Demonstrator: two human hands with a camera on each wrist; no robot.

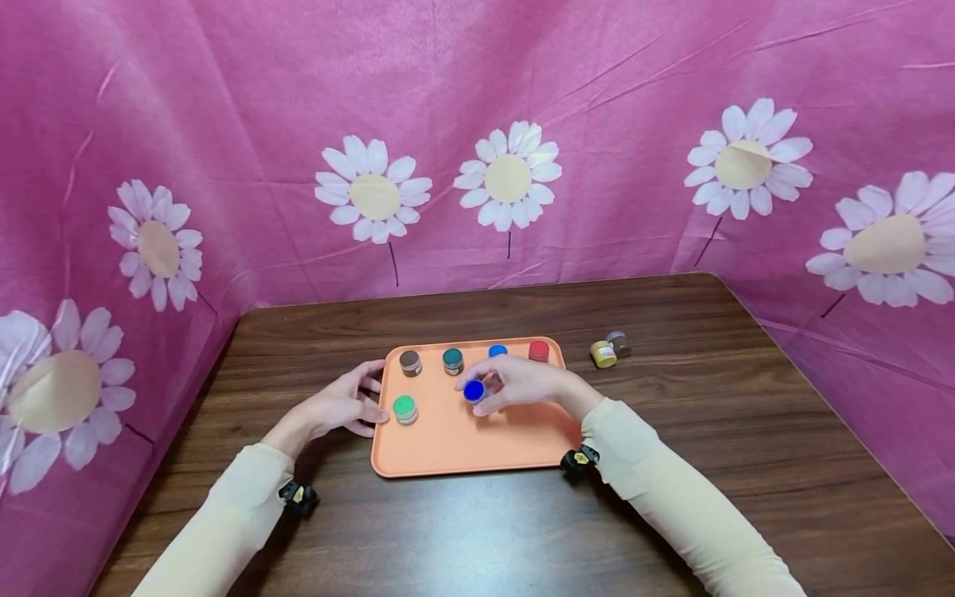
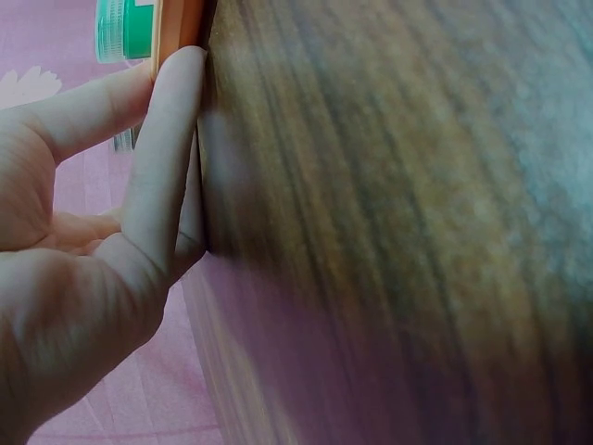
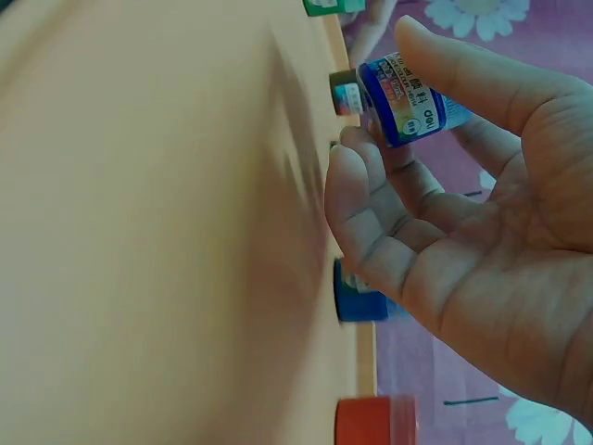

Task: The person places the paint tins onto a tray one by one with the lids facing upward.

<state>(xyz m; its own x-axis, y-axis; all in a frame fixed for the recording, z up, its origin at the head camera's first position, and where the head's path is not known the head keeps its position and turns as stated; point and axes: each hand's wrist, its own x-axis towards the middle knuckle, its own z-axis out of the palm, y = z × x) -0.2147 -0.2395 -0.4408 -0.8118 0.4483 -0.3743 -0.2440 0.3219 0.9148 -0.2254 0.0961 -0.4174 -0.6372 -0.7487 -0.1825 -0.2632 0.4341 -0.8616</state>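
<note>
My right hand [image 1: 515, 383] holds a small dark blue paint jar [image 1: 473, 392] between thumb and fingers, above the middle of the orange tray [image 1: 448, 452]. In the right wrist view the jar [image 3: 403, 100] is tilted, its printed label showing. At the tray's left edge is my left hand [image 1: 346, 402], its fairly straight fingers touching the rim. Just inside that edge stands a light green paint jar [image 1: 405, 410]. Along the tray's far side are a brown jar [image 1: 410, 363], a dark green jar [image 1: 453, 361], a blue jar [image 1: 497, 351], partly hidden by my right hand, and a red jar [image 1: 539, 351].
Right of the tray, on the dark wooden table [image 1: 716, 414], a yellow jar [image 1: 603, 355] and a greyish-brown jar [image 1: 618, 343] lie close together. A pink curtain [image 1: 448, 66] with white flowers surrounds the table's back and sides.
</note>
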